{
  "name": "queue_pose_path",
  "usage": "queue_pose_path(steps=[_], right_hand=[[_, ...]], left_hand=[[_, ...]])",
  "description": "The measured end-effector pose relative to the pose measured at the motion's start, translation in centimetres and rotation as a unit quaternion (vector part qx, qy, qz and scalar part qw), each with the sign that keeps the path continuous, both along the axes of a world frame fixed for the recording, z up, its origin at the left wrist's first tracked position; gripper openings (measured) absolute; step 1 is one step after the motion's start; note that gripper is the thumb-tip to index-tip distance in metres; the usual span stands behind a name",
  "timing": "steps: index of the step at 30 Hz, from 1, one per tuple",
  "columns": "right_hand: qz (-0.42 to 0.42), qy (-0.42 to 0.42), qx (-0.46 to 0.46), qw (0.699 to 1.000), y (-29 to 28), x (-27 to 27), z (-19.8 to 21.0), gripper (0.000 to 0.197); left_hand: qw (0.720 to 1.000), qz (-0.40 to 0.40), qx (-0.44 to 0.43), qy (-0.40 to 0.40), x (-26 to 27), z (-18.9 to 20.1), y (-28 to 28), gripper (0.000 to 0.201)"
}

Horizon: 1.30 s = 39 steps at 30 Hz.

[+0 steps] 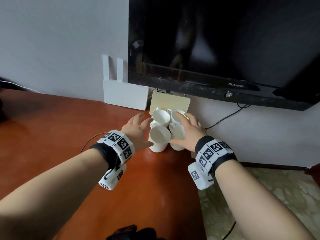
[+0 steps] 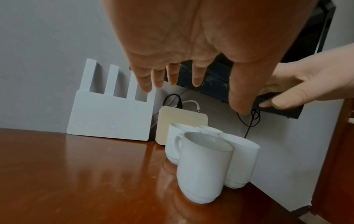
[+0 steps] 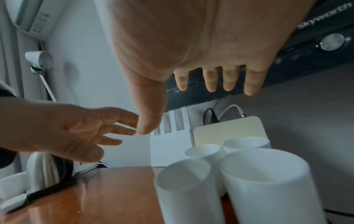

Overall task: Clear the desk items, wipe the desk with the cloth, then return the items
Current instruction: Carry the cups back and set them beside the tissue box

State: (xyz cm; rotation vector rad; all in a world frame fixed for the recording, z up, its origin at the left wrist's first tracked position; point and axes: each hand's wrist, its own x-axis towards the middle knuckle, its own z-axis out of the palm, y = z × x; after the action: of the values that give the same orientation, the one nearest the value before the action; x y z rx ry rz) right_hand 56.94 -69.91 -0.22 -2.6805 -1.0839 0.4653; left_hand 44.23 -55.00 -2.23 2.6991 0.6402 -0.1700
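tv bezel (image 1: 216, 86) reads "skyworth" (probably)

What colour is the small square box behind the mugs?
Pale cream box, beside the white router; clearest in the left wrist view.

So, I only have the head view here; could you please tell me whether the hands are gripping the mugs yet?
Observer: No. In the wrist views the left hand and right hand hover open above the four white mugs, touching none.
Operator: Thank you. Is anything standing at the desk's far left?
Observer: Yes, the right wrist view shows what looks like a kettle on the desk there.
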Motion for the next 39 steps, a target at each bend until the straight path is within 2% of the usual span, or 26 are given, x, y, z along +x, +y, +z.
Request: queue_pose_path(steps=[8, 14, 21, 29, 33, 39], right_hand=[[0.000, -0.014, 0.023, 1.000, 3.7, -9.5, 2.1, 0.085], [0.007, 0.006, 0.042, 0.999, 8.6, -16.8, 1.6, 0.081], [0.104, 0.006, 0.026, 0.994, 15.2, -24.0, 2.4, 0.074], [0.245, 0.002, 0.053, 0.968, 20.8, -30.5, 2.7, 0.070], [0.287, 0.011, 0.055, 0.956, 23.4, -34.3, 2.4, 0.071], [0.328, 0.009, 0.048, 0.943, 29.5, -38.7, 2.5, 0.072]], left_hand=[[0.998, -0.062, 0.015, -0.022, -9.1, 2.2, 5.2, 0.081], [0.997, -0.061, 0.015, -0.034, -17.1, 2.2, 9.8, 0.082], [0.997, 0.025, 0.016, -0.068, -25.5, 3.0, 13.8, 0.081], [0.984, 0.149, 0.023, -0.090, -34.9, 3.2, 15.8, 0.083], [0.977, 0.192, 0.024, -0.091, -39.6, 3.3, 17.5, 0.084], [0.968, 0.235, 0.048, -0.074, -45.6, 3.4, 23.0, 0.080]])
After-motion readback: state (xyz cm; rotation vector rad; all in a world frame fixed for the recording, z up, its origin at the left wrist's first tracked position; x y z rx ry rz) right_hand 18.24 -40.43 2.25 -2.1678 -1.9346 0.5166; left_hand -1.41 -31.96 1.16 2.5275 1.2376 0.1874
